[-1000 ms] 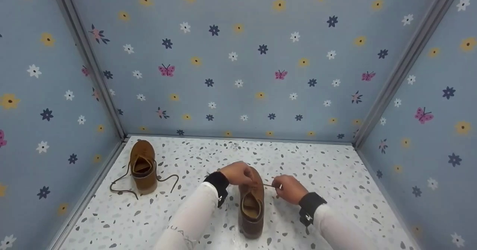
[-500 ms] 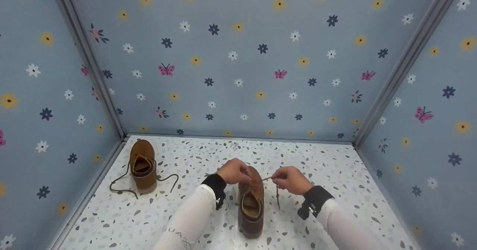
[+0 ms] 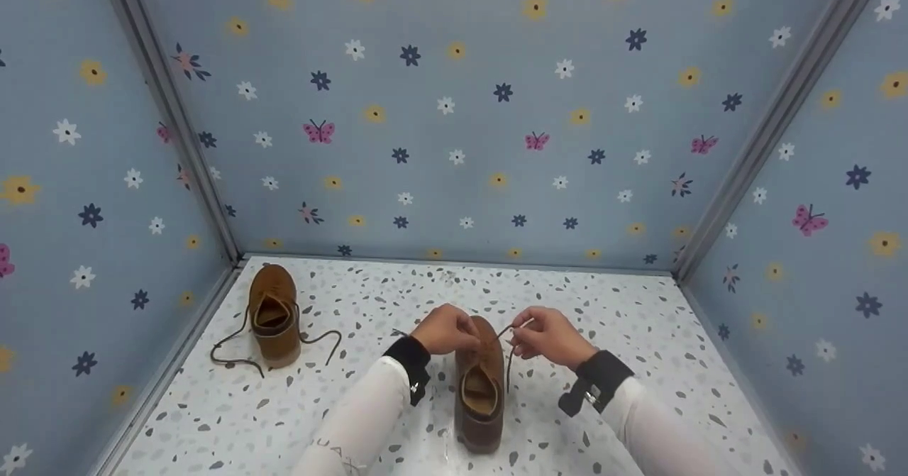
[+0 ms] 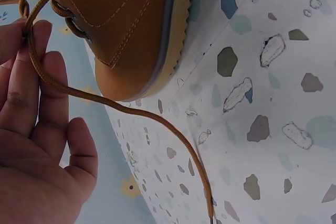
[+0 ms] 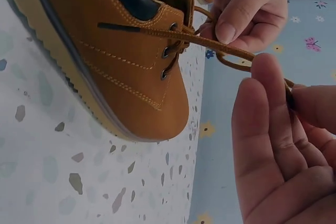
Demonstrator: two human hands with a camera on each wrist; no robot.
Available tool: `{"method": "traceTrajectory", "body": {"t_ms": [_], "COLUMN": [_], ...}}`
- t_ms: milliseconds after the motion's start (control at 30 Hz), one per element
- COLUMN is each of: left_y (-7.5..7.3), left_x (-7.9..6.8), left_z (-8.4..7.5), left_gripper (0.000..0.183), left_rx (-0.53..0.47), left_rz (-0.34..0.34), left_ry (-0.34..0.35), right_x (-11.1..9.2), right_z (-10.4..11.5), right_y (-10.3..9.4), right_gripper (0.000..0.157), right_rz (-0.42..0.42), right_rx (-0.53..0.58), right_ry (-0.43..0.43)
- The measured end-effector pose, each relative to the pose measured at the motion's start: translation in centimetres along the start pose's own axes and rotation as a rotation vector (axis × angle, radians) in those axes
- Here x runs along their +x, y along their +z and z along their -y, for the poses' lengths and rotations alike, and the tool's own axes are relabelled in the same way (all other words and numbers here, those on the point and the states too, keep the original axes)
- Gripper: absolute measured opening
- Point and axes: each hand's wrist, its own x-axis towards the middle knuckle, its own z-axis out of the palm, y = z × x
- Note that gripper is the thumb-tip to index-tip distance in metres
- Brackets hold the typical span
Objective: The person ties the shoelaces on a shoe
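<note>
A brown lace-up shoe (image 3: 481,430) stands upright in the head view, toe pointing away. My left hand (image 3: 441,329) is over its front left side and pinches the shoelace (image 4: 178,132) between thumb and finger, near the eyelets. From those fingers a tail of lace runs past the toe in the left wrist view. To the shoe's right, my right hand (image 3: 555,338) pinches the same brown lace, which forms a loop between the two hands in the right wrist view. A lace end with a dark tip (image 5: 118,27) lies across the shoe's side there.
A matching brown shoe (image 3: 277,345) stands at the back left with its laces spread loose on both sides. The white speckled tabletop (image 3: 603,419) is bounded by blue flowered panels (image 3: 454,199) at the back and sides.
My right hand has moved a little farther from me, then in toward the shoe, with the lace in its fingers. The lace's hanging tail has swung closer to the shoe. My left hand stays nearly still.
</note>
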Motion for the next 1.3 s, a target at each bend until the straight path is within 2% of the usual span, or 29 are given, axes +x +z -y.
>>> {"method": "traceTrajectory", "body": {"t_ms": [200,400,633,733,833,1067,1167,1300], "left_y": [0.0,0.1,0.2,0.2,0.1,0.1,0.2,0.3], "left_x": [-0.2,-0.3,-0.4,-0.4,-0.5,-0.4,-0.4,-0.4], "left_z": [0.1,0.1,0.1,0.0,0.0,-0.2,-0.2,-0.3], "left_gripper": [0.005,0.005,0.005,0.005,0.004,0.005,0.006,0.008], "left_rx": [-0.016,-0.004,0.007,0.003,0.0,-0.017,-0.028,-0.039], "left_rz": [0.0,0.001,-0.002,0.003,0.008,-0.005,0.003,0.002], "left_ry": [-0.006,0.008,-0.004,-0.009,-0.007,-0.042,-0.052,-0.06], "right_x": [-0.2,-0.4,-0.5,-0.5,-0.7,-1.9,-2.3,-2.7], "right_z": [0.7,0.9,0.9,0.8,0.9,1.0,0.6,0.0], "right_y": [-0.1,-0.1,0.6,1.2,1.9,3.5,4.1,4.7], "right_gripper": [0.031,0.038,0.035,0.031,0.027,0.021,0.022,0.021], "right_rz": [-0.029,-0.038,-0.13,-0.18,-0.226,-0.306,-0.282,-0.207], "right_rx": [0.097,0.212,0.266,0.262,0.186,-0.262,-0.373,-0.446], "right_ry": [0.032,0.0,-0.031,-0.076,-0.155,-0.46,-0.568,-0.601]}}
